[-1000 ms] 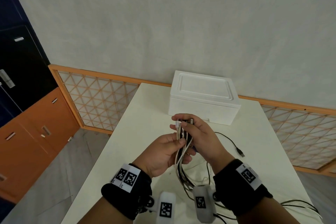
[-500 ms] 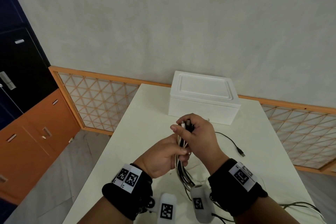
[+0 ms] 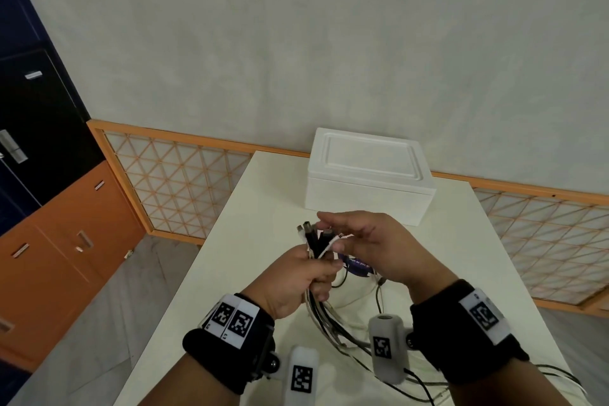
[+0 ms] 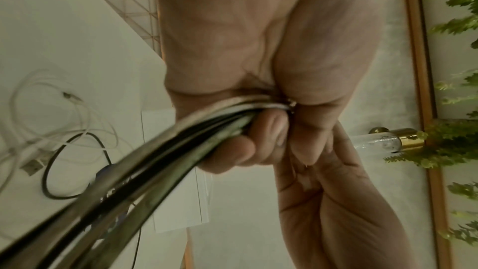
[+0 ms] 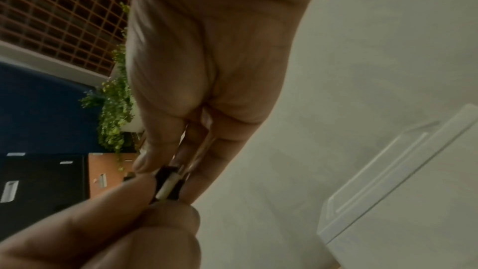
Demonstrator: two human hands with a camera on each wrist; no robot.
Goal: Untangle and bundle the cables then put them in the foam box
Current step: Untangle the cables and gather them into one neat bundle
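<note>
Above the middle of the white table, my left hand grips a bundle of black and white cables, fingers and thumb curled tight round the strands. The left wrist view shows the same fist from below, the cables running out of it toward the camera. The plug ends fan out above the fist, black and white connectors splayed in several directions.

My right hand sits just to the right of those ends, thumb and fingertips narrowed on them; in the right wrist view a white and black connector sits pinched between the digits. How firmly I hold it I cannot tell, as that view is dim and blurred.

Below my hands the rest of the cables trail down onto the table toward its near edge, a loose tangle of dark and pale strands running under my right wrist and off toward the near right corner. A small blue label or card shows on the table beneath my right palm; what it belongs to I cannot tell.

The foam box stands at the far edge of the table, white, lid on, apart from both hands. An orange lattice screen runs behind the table, and orange cabinets stand at the left.
</note>
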